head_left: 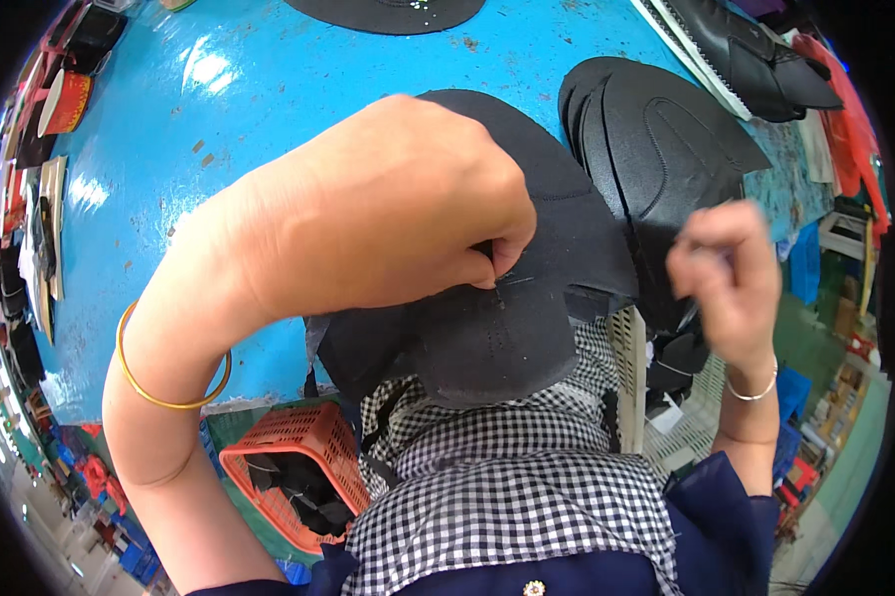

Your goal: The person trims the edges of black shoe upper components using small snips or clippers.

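A black shoe upper piece (567, 233) lies face down across the table's near edge and my lap, its dull inner side up and a stitched seam near its middle. My left hand (398, 204) is over it, thumb and fingertips pinched together at the seam. What is in that pinch is too small to make out. Off to the right, my right hand (731, 278) is raised, slightly blurred, with its fingers curled in. Anything between those fingers cannot be made out. Beside the piece, several similar black uppers (676, 149) are stacked, smooth side up with curved stitching.
The blue table (259, 119) has worn patches. Another black piece (393, 12) lies at its far edge, and a black shoe with a white sole edge (736, 55) at the far right. Below are an orange basket (279, 437) with black scraps and a pale crate (681, 427).
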Demonstrator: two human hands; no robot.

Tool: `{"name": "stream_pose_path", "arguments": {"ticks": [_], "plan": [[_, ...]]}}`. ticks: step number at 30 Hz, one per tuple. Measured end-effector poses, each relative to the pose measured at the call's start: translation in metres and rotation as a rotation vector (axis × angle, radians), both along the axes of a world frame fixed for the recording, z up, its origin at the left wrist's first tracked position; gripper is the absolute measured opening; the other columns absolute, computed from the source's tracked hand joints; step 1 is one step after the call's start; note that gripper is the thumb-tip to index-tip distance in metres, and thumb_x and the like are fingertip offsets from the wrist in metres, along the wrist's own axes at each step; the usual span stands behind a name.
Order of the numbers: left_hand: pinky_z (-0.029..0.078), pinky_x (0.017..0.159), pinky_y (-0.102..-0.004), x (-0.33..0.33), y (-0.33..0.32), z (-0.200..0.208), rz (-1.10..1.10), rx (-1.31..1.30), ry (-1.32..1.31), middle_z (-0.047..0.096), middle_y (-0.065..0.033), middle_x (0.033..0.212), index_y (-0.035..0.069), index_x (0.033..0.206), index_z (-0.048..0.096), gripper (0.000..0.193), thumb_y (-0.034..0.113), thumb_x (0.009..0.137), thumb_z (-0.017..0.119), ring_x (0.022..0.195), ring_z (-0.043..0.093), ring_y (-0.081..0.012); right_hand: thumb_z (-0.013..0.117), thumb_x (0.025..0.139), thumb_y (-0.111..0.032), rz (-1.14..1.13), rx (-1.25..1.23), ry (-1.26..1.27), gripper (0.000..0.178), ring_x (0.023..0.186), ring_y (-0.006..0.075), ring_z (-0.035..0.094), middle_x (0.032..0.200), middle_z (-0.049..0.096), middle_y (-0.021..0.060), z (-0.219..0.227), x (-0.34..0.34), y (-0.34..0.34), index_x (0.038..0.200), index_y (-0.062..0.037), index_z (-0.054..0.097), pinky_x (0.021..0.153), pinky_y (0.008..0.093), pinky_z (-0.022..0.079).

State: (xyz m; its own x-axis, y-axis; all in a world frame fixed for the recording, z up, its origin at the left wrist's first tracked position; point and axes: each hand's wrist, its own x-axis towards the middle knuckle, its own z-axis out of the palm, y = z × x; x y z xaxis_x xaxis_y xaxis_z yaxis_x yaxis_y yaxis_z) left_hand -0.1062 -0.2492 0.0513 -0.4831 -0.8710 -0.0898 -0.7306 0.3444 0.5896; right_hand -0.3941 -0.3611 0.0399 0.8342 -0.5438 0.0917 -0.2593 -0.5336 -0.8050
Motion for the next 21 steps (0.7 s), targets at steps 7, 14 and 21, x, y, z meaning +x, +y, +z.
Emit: {"name": "stream_pose_path", "arguments": {"ticks": [7,14,21], "plan": [[0.046,0.057,-0.0340,0.016,-0.001,0.001,0.142,0.052,-0.010,0.061,-0.0106,0.066,0.001,0.077,0.065,0.021,0.017,0.075,0.079,0.062,0.059,-0.0263,0.071,0.073,-0.009,0.519,-0.496,0.091,0.020,0.059,0.0222,0.057,0.067,0.051,0.0034,-0.009,0.064,0.021,0.085,-0.0113,0.055,0.049,0.0366,0.045],[0.042,0.053,-0.0322,0.016,-0.004,0.003,0.215,0.194,0.016,0.056,-0.0132,0.063,-0.002,0.076,0.062,0.018,0.013,0.077,0.073,0.054,0.047,-0.0233,0.069,0.070,-0.008,0.639,-0.385,0.060,0.023,0.059,0.0203,0.060,0.059,0.044,0.0026,-0.006,0.073,0.004,0.087,-0.0127,0.054,0.045,0.0356,0.044],[0.042,0.053,-0.0325,0.017,-0.009,0.010,0.217,0.275,-0.068,0.053,-0.0149,0.063,-0.004,0.077,0.061,0.017,0.011,0.077,0.071,0.055,0.049,-0.0215,0.072,0.074,-0.017,0.473,-0.672,0.127,0.026,0.063,0.0236,0.063,0.066,0.055,0.0050,-0.003,0.090,0.011,0.093,-0.0119,0.055,0.048,0.0362,0.045]]}}
